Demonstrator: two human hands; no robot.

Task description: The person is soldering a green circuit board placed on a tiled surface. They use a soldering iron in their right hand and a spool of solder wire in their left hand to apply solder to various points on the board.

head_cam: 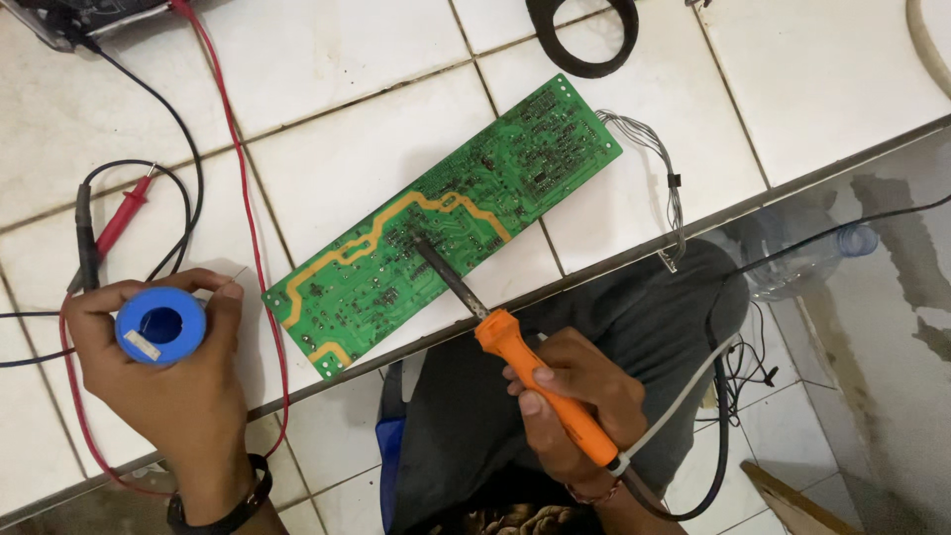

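Circuit board (443, 226), green with a yellow band winding across it, is laid flat and at a slant on the white tiled counter (337, 69), just ahead of the right hand and to the right of the left hand. The right hand (573, 401) is closed in a full grip around the orange handle of a soldering iron (515, 352), with the thumb laid along the handle; the dark tip is set down on the board near its middle, beside the yellow band. The left hand (173, 372) is curled around a blue spool (160, 326) (presumably solder, though no loose strand can be made out), held clear of the board and well apart from the iron's tip.

For this step a steady tip is called for: the iron is best kept on one joint at a shallow slant, with the wrist braced, and pressure kept light so the tip does not skid onto neighbouring joints. The grey cord (684, 396) trailing from the handle should be left slack.

A red probe (124, 213) and a black probe (85, 238) lie just beyond the left hand, their leads looping around it, so the left wrist is best kept from snagging them. A bundle of thin wires (662, 163) hangs off the board's far right end.
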